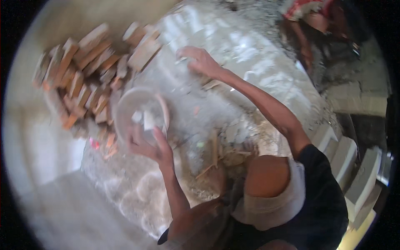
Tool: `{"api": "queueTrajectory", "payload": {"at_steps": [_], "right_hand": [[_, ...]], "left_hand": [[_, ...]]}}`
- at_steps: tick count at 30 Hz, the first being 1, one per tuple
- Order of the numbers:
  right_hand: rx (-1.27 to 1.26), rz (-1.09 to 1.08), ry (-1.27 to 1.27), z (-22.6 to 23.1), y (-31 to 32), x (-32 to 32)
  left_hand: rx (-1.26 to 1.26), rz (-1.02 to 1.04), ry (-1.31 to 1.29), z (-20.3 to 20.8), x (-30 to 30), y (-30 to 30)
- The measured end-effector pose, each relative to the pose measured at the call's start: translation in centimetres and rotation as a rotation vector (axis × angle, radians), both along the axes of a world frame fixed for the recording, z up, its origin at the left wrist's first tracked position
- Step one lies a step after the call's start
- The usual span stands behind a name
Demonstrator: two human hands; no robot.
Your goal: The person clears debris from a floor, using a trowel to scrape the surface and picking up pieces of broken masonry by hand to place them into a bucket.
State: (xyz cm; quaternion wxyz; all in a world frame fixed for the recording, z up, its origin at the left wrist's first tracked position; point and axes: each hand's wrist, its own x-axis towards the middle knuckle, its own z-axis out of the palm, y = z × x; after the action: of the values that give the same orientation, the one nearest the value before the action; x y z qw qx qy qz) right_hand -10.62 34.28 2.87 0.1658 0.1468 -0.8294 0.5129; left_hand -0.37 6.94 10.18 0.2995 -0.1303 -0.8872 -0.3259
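Note:
A round, pale bucket point(166, 109) stands on the dusty floor, with a few whitish broken pieces point(148, 120) inside. Over its near rim is my left hand point(151, 146), thumb and fingers spread, smeared by motion; nothing shows clearly in its grasp. Stretched out farther ahead, my right hand point(200, 61) is low over the floor, its fingers curled around a small pale chunk of rubble point(181, 61). The chunk's exact kind is too blurred to make out.
A heap of loose bricks point(89, 71) lies beyond the bucket at the left, beside the wall. Wood strips point(214, 148) and debris lie near my feet. Another person point(306, 33) works at the far right. Pale blocks point(359, 179) line the right side.

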Motion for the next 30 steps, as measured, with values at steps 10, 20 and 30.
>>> {"api": "queueTrajectory", "payload": {"at_steps": [10,20,30], "right_hand": [[0.347,-0.208,-0.134,-14.7,9.9,3.3],[-0.243,0.251,-0.299,-8.4,8.1,5.3],[0.159,-0.204,-0.064,-13.0,7.9,6.5]], "left_hand": [[-0.259,-0.478,-0.478,-12.8,-1.1,8.9],[-0.196,-0.245,-0.584,-15.5,-9.2,11.0],[-0.196,-0.291,-0.581,-16.8,-8.1,13.4]]}}
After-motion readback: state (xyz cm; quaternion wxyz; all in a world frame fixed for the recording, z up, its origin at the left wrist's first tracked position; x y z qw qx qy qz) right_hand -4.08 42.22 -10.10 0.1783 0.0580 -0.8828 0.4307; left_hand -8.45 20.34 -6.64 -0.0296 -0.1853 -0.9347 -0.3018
